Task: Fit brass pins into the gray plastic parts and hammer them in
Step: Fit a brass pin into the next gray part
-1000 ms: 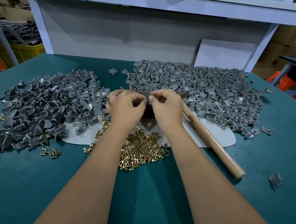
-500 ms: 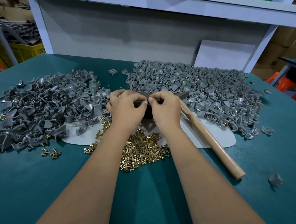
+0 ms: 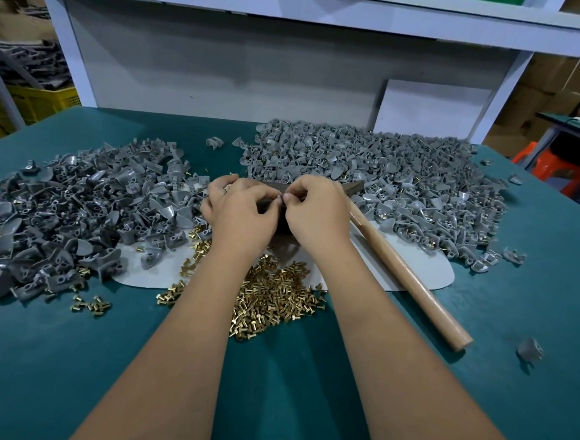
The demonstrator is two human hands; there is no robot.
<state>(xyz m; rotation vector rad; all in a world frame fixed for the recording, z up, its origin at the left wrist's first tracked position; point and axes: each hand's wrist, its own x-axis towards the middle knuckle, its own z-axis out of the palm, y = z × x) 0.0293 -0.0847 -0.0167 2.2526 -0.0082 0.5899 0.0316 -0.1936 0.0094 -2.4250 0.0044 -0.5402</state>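
Both hands (image 3: 279, 208) together (fingertips pinched)

The teal tabletop (image 3: 66, 358) carries gray plastic parts (image 3: 77, 205), shiny golden brass pins (image 3: 276, 298), a pale wooden hammer handle (image 3: 408, 279) and a white sheet (image 3: 425, 274).

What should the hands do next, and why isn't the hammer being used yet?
Probably keep pressing the pin in with the fingertips. Both the left hand and right hand are pinched together over something small, too hidden to see clearly. The hammer lies untouched beside the right hand, handle toward the person. Once the pin sits straight, the right hand could likely reach for it.
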